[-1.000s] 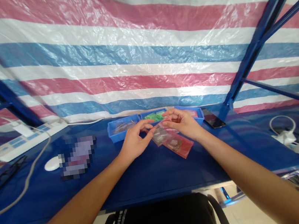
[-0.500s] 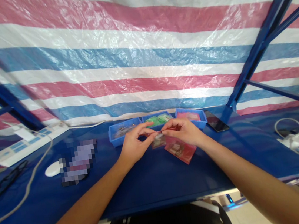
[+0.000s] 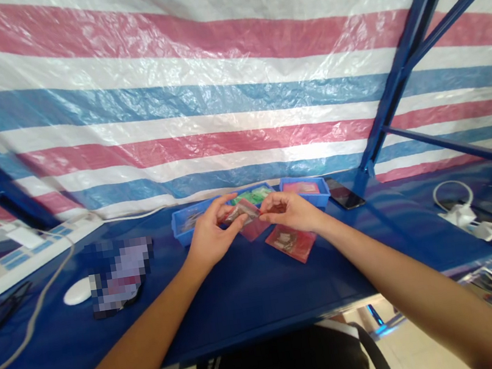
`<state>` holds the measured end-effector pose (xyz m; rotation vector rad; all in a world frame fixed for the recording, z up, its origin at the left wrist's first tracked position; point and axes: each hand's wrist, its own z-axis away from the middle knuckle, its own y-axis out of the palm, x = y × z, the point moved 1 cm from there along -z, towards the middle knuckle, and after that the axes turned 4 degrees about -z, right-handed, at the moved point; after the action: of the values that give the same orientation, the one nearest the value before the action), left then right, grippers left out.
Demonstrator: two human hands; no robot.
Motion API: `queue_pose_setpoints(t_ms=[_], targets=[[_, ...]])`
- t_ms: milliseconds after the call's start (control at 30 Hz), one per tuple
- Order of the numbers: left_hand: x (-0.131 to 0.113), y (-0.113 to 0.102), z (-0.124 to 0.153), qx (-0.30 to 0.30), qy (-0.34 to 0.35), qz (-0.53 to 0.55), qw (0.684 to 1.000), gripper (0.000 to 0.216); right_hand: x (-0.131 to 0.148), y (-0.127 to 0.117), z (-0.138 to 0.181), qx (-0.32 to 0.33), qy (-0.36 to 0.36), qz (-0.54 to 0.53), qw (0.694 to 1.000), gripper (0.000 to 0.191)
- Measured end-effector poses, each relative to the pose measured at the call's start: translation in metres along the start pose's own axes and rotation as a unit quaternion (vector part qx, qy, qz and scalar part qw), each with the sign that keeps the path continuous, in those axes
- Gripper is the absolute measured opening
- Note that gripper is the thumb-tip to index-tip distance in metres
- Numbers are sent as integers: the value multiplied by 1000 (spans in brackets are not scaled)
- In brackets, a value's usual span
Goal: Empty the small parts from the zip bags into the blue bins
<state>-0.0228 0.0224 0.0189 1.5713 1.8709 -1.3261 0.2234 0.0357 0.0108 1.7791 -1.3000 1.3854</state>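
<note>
Between my two hands is a small clear plastic bag (image 3: 241, 209) with a reddish edge and something dark and greyish inside. My left hand (image 3: 210, 231) pinches its left side between thumb and fingers. The fingertips of my right hand (image 3: 292, 209) close on its right corner. Below it a piece of red plastic film (image 3: 254, 229) shows; whether it belongs to the same bag I cannot tell. A flat red plastic bag (image 3: 292, 243) with small metallic-looking contents lies on the blue table just under my right hand.
Behind my hands stand a blue bin of small parts (image 3: 182, 230), one with green bags (image 3: 254, 195) and one with pink bags (image 3: 306, 188). A phone (image 3: 344, 193) lies to the right. At left are a power strip (image 3: 47, 248), a white oval object (image 3: 77, 292) and cables.
The bag in my hands has tilted up and turned, and its face now shows more between my fingers. The view has shifted slightly to the right.
</note>
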Motion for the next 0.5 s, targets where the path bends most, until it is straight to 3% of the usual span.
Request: queue_pose_setpoints(t_ms=[167,267,367,500], targets=[[8,8,0,19,1,44,999,60,4,-2,-2,-15,-15,-6,1000,39],[11,11,1,27,1,48,998,61,11,-8,-3,-66,-36,-15,997,42],[7,13,3,36,17,39,998,59,16,-10,-1,-119,-62,45,990,43],[-3,15,6,56,19,-3,998,53,13,-4,1,-95,-44,54,993,46]])
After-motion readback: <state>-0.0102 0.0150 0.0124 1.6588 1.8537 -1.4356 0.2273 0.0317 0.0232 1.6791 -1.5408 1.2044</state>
